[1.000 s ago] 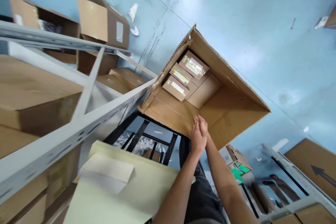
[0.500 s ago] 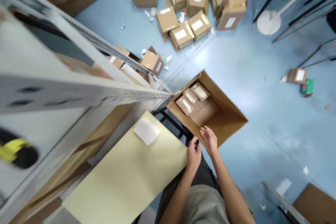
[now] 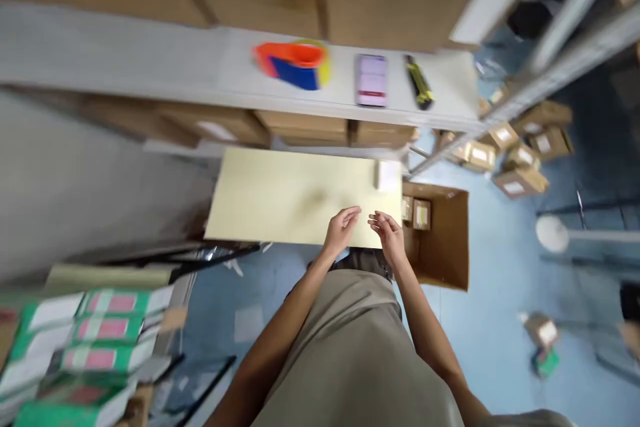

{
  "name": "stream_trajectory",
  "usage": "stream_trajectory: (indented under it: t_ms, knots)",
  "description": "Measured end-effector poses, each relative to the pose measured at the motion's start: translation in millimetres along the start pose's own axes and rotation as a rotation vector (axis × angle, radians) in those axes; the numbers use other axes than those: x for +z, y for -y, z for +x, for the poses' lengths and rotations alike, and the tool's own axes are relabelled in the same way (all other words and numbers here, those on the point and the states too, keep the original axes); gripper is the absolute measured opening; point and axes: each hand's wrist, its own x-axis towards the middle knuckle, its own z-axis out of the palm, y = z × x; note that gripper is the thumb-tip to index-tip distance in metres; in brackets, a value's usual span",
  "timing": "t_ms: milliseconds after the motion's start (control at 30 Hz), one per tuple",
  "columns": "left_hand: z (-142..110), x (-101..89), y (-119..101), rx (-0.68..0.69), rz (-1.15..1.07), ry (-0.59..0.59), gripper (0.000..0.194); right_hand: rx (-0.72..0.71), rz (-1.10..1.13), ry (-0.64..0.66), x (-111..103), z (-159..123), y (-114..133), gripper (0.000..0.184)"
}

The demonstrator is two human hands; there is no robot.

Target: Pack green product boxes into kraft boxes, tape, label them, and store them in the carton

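My left hand point(image 3: 343, 230) hovers over the near edge of the pale yellow tabletop point(image 3: 270, 193), fingers stretched out and holding nothing. Close beside it, my right hand point(image 3: 389, 235) is also open, its fingers curved and slightly apart. A small white stack of paper or labels point(image 3: 387, 175) lies at the tabletop's right end, just beyond my right hand. To the right of the table stands a large open cardboard box point(image 3: 450, 240). Small taped brown boxes point(image 3: 421, 215) sit inside it.
On the grey shelf point(image 3: 175, 67) ahead lie a tape dispenser point(image 3: 295, 65), a phone point(image 3: 372, 80) and a yellow-black box cutter point(image 3: 419, 83). A metal shelf post point(image 3: 545, 90) rises at right. Green-and-white packages point(image 3: 105, 327) are stacked at lower left. Cartons point(image 3: 520, 180) lie on the blue floor.
My view has swung left from the large box to the tabletop and shelf. Both hands have moved from the box's near edge to above the table, still empty.
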Motion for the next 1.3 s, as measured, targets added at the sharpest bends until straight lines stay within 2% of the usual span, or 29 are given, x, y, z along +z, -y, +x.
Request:
stream_trajectory:
  t_ms: [133,267,333,400,567,733,833,933,1000,1100,1200,1300]
  knots:
    - [-62,-103.0,-13,0.09,-0.147,-0.329,0.029,-0.012,-0.185,0.296,93,-26,-18,0.042]
    - [-131,-201.6,-11,0.161,-0.301,-0.631,0.025,0.001,-0.331,0.53,182,-67,-64,0.044]
    - [-169,-242.4,-7,0.208,-0.382,-0.772,0.024,0.026,-0.396,0.637,221,-94,-90,0.045]
    - [-207,-273.7,-1,0.262,-0.438,-0.907,0.025,0.056,-0.458,0.759,255,-121,-113,0.046]
    - [-290,-322.8,22,0.307,-0.55,-1.212,0.034,0.124,-0.616,1.065,329,-180,-157,0.048]
    - [-351,-359.2,66,0.248,-0.571,-1.448,0.036,0.148,-0.792,1.333,391,-225,-210,0.048]
    - [-381,-379.9,96,0.041,-0.471,-1.696,0.043,0.159,-0.883,1.467,419,-248,-250,0.053]
    - [-409,-404.0,122,-0.256,-0.214,-1.911,0.067,0.194,-0.965,1.563,440,-268,-292,0.057]
    - [-424,-422.6,135,-0.399,-0.046,-1.932,0.082,0.238,-1.002,1.597,450,-280,-320,0.059]
    - [-437,-450.4,149,-0.566,0.041,-1.869,0.09,0.309,-1.039,1.587,465,-298,-360,0.061]
    - [-438,-472.1,158,-0.694,0.005,-1.803,0.083,0.335,-1.041,1.538,481,-313,-393,0.058]
    - [-438,-484.8,165,-0.766,-0.026,-1.776,0.069,0.374,-1.053,1.521,494,-321,-418,0.054]
